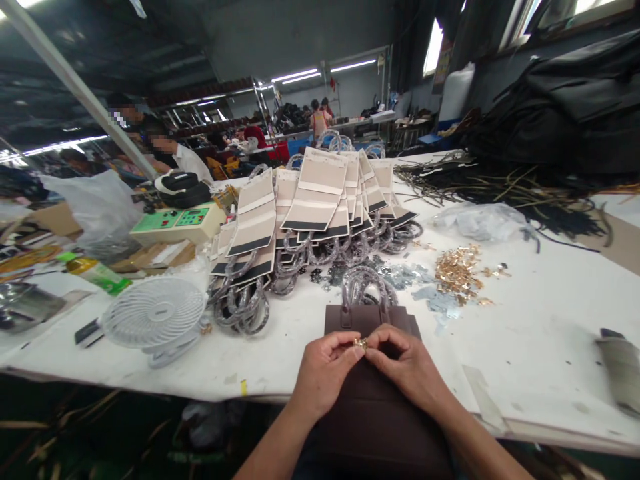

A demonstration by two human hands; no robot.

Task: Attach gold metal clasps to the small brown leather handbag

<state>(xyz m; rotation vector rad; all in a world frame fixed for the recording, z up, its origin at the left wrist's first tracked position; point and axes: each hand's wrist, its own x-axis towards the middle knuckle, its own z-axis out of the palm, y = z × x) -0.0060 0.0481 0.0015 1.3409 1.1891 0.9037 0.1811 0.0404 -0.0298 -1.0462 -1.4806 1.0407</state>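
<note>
Over a dark brown bag panel with wrapped handles, my two hands meet at a small gold metal fitting. Thumb and fingers of my left hand pinch it from the left. From the right, my right hand pinches the same fitting, its fingertips touching it. The fitting's exact kind is too small to make out. The panel hangs over the table's front edge toward me. Beyond it lie scattered silvery metal plates and a heap of gold metal fittings.
Stacked beige bag panels with plastic-wrapped handles fill the table's middle. On the left stand a white fan, a bottle and a green-topped control box. Dark strips and clear plastic lie right; a spool stands near the edge. Other people work behind.
</note>
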